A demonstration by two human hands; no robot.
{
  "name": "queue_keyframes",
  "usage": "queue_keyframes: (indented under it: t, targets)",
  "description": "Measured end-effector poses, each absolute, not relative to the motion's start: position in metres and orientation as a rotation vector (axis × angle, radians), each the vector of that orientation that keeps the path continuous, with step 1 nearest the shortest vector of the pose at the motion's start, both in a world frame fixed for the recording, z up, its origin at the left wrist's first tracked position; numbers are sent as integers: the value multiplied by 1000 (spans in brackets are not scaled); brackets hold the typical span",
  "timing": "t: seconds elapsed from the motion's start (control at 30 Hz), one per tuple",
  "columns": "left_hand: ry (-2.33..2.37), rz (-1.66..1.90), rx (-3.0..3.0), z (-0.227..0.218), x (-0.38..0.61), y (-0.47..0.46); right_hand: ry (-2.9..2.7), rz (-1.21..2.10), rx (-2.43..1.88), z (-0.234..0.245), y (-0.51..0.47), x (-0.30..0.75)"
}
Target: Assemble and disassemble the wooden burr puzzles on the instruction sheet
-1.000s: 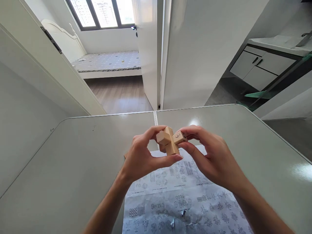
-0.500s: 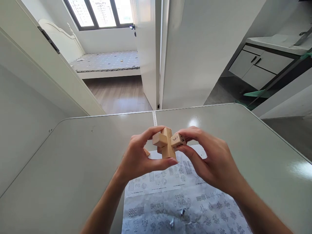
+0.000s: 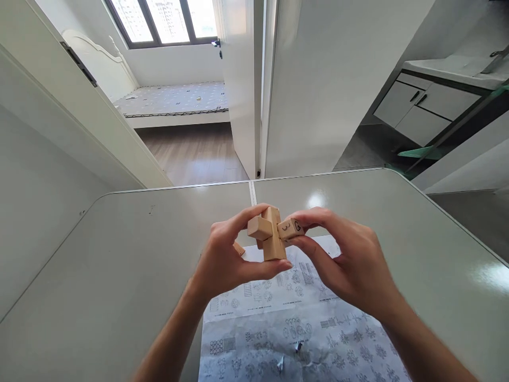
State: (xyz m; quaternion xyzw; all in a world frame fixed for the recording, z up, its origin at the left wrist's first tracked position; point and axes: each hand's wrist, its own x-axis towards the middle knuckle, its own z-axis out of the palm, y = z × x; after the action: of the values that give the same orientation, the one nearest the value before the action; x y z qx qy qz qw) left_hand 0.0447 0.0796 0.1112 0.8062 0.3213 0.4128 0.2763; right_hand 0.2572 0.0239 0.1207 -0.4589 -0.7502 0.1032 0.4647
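Observation:
Above the table I hold a wooden burr puzzle (image 3: 273,244), made of pale interlocking bars, between both hands. My left hand (image 3: 228,254) grips its upright bar, thumb below and fingers above. A bar with "3" and "G" written on it (image 3: 290,228) sticks out on the right side, and my right hand (image 3: 338,254) pinches its end between thumb and fingers. Another short bar juts out to the left, toward me. Behind my left hand a small wooden piece (image 3: 239,248) shows in part; the hand hides the rest.
A creased paper sheet (image 3: 294,329) printed with puzzle diagrams lies on the pale table (image 3: 99,297) under my hands. It has small tears near the front. Beyond the table's far edge stand an open door (image 3: 238,79), a bed (image 3: 178,101) and a sink cabinet (image 3: 425,106).
The puzzle has shifted and tilted very slightly in my hands. Both hands keep their hold, and the sheet has not moved.

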Motion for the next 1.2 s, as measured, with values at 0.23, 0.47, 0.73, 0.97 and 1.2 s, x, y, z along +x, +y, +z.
queue_keyframes:
  t: [0.23, 0.47, 0.73, 0.97, 1.2]
  targets:
    - [975, 1184, 2309, 112, 50, 76, -1791, 210, -1158, 116, 26, 252]
    - [949, 1156, 2284, 111, 45, 79, -1817, 298, -1106, 114, 29, 256]
    - [918, 1175, 2259, 114, 43, 80, -1831, 266, -1106, 117, 27, 256]
    - [871, 1156, 2180, 114, 44, 82, -1841, 399, -1096, 119, 26, 262]
    - [802, 1148, 1947, 109, 45, 85, -1790, 611, -1088, 121, 26, 259]
